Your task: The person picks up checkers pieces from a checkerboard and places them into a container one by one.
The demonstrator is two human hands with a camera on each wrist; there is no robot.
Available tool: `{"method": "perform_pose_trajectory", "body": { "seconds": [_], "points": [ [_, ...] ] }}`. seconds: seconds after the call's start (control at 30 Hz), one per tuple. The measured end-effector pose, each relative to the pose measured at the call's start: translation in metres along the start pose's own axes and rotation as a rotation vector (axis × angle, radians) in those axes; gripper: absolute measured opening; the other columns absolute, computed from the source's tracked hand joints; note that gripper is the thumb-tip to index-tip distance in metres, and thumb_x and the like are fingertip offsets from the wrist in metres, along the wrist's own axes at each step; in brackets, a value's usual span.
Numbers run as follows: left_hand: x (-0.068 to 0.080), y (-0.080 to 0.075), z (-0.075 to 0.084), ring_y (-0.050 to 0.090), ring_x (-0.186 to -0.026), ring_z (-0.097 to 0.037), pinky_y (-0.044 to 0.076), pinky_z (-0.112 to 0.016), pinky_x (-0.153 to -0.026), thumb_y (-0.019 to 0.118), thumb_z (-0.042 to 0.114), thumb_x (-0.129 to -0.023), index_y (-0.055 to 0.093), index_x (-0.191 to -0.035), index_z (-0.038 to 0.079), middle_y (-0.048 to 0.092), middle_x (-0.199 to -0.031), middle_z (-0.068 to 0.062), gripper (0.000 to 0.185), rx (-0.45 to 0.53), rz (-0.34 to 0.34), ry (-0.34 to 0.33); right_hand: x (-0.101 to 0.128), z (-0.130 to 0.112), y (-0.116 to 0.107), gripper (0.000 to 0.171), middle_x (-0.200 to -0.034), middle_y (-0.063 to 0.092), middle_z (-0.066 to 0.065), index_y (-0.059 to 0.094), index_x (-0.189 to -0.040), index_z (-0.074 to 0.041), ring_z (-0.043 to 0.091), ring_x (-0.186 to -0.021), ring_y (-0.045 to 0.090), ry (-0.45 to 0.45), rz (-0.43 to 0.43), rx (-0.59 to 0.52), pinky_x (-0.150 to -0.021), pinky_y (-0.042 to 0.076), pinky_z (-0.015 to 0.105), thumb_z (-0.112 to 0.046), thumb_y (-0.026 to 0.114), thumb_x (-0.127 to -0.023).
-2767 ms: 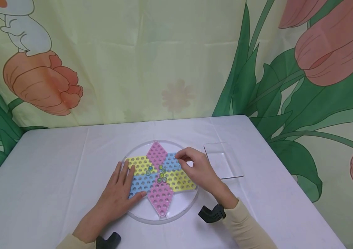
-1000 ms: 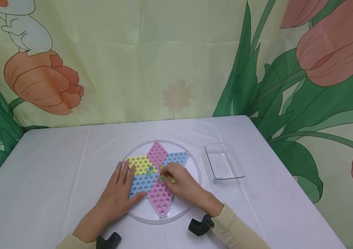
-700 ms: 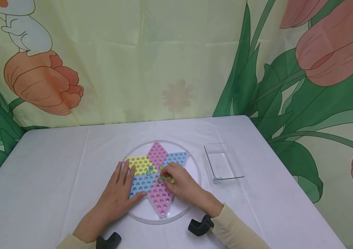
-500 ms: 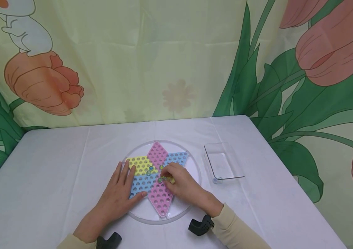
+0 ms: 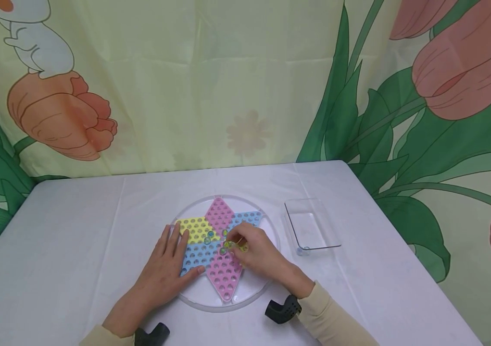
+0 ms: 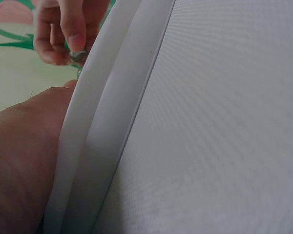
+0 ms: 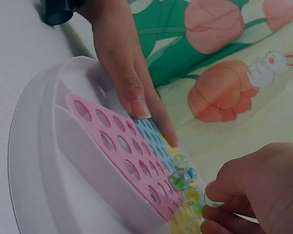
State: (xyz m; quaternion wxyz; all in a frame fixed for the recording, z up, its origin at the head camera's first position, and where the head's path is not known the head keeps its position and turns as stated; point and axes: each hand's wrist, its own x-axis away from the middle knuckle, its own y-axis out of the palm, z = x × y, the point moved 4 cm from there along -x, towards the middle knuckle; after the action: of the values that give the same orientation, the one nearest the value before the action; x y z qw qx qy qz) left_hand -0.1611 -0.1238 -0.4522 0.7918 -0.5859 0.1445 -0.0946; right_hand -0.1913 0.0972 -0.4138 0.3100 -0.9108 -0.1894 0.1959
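Observation:
A Chinese checkers board, a star of pink, blue and yellow points in a round clear-rimmed base, lies on the table. My left hand rests on its left side with fingers extended. Over the middle of the board, my right hand pinches a clear marble between thumb and fingers; the left wrist view shows this marble under the thumb. Several green and yellow glass marbles sit near the centre, close to the right fingertips. Two more marbles lie at the yellow point's inner end.
A clear rectangular box stands right of the board. Pale blue marbles show at its near left corner. White cloth covers the table, and a printed curtain hangs behind its far edge.
My right hand went from the upper right blue point to the centre marbles, paused there, then drew slightly right with a marble pinched. My left hand stays put.

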Motion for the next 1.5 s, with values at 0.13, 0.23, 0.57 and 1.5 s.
{"method": "perform_pose_trajectory", "body": {
  "seconds": [0.13,0.23,0.57,1.5],
  "points": [
    [0.000,0.000,0.001,0.006,-0.153,-0.043,0.020,-0.058,-0.121,0.056,0.063,-0.091,0.025,-0.155,0.000,0.011,-0.165,-0.023,0.095,0.001,0.001,0.001,-0.001,0.000,-0.004,0.019,-0.100,0.064,0.007,0.065,-0.103,-0.003,0.014,-0.087,0.065,-0.010,0.012,-0.030,-0.079,0.058,0.025,0.005,0.068,-0.085],
    [-0.001,-0.001,0.001,0.005,-0.153,-0.043,0.019,-0.058,-0.121,0.055,0.063,-0.091,0.025,-0.155,0.000,0.011,-0.165,-0.023,0.095,0.002,-0.002,0.001,-0.001,0.000,-0.008,0.020,-0.100,0.063,0.008,0.065,-0.103,-0.003,0.014,-0.087,0.064,-0.019,0.026,-0.040,-0.078,0.058,0.025,0.006,0.068,-0.085],
    [-0.001,0.000,0.001,0.006,-0.153,-0.043,0.019,-0.058,-0.121,0.055,0.064,-0.091,0.024,-0.155,0.000,0.011,-0.165,-0.024,0.096,0.006,-0.002,0.008,-0.001,-0.005,-0.028,0.022,-0.109,0.070,0.012,0.068,-0.110,-0.005,0.016,-0.095,0.067,0.029,0.084,-0.183,-0.086,0.057,0.026,0.003,0.064,-0.089],
    [0.000,0.001,0.000,0.005,-0.153,-0.043,0.020,-0.059,-0.120,0.056,0.065,-0.090,0.024,-0.155,0.000,0.010,-0.165,-0.023,0.097,0.014,-0.008,-0.004,0.006,-0.011,-0.080,0.018,-0.109,0.069,0.008,0.068,-0.110,-0.010,0.019,-0.101,0.067,0.052,0.243,-0.335,-0.090,0.056,0.025,-0.007,0.069,-0.092]
  ]
}}
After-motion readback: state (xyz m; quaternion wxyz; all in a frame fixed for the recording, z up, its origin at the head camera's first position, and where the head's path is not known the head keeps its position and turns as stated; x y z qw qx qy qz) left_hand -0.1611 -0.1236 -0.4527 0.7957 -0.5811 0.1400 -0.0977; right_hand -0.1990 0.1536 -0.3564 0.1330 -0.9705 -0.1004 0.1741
